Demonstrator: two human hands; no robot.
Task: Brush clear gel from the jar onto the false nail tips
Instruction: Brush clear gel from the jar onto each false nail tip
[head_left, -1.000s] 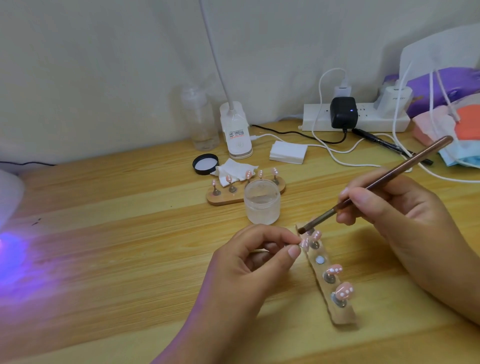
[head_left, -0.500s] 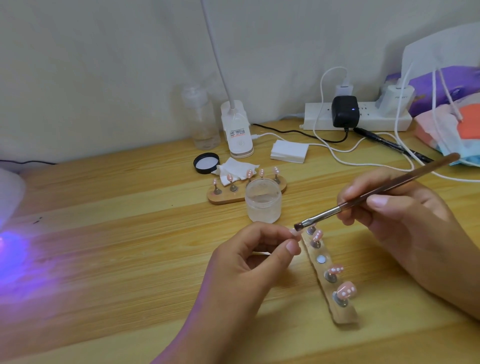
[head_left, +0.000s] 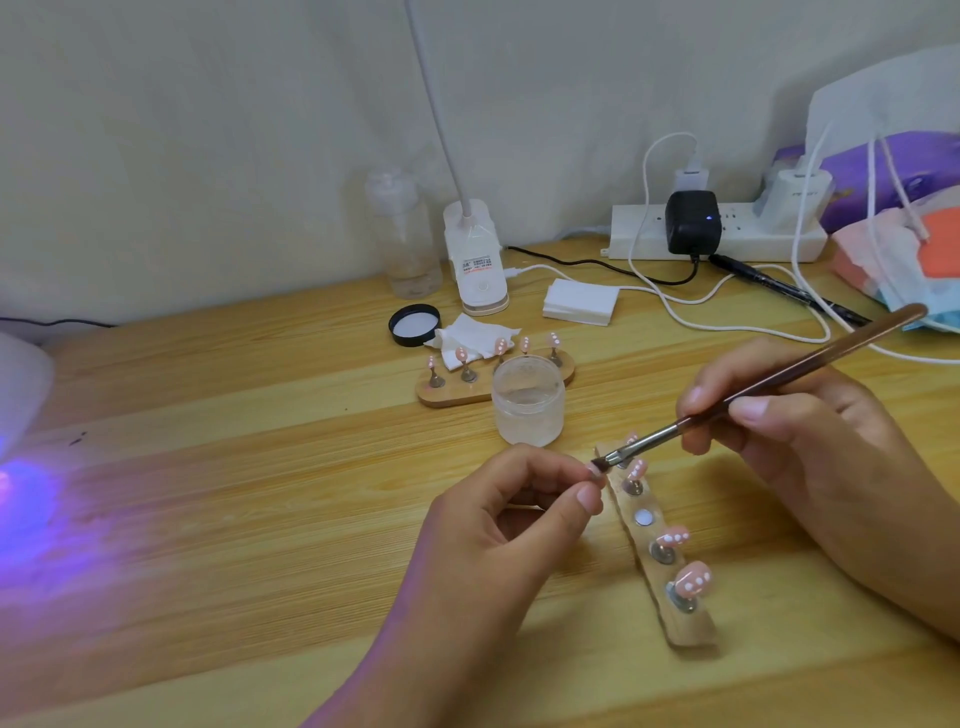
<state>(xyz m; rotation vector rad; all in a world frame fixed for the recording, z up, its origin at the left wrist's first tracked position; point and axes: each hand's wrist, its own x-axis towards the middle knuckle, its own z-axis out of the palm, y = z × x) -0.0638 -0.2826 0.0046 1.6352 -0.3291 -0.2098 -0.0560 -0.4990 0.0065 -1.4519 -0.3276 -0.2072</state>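
Note:
My left hand (head_left: 511, 525) pinches a small pink nail tip (head_left: 594, 472) between thumb and forefinger, just left of a wooden holder strip (head_left: 658, 545). My right hand (head_left: 789, 431) grips a brown brush (head_left: 748, 395); its bristles touch the pinched tip. The strip carries several pink dotted nail tips (head_left: 693, 579) on metal pegs, and one peg is bare. The open jar of clear gel (head_left: 528, 401) stands just behind the strip. A second wooden holder (head_left: 452, 392) with several nail tips lies behind the jar.
A black jar lid (head_left: 414, 325), a crumpled wipe (head_left: 470, 340), a clear pump bottle (head_left: 402, 236) and a white lamp base (head_left: 475, 260) stand at the back. A power strip (head_left: 717, 234) with cables and a pile of masks (head_left: 904, 249) fill the back right. Purple lamp light (head_left: 26, 499) glows at left.
My right hand lowered the brush and swung its tip left, from above the strip's far end onto the nail tip pinched in my left hand.

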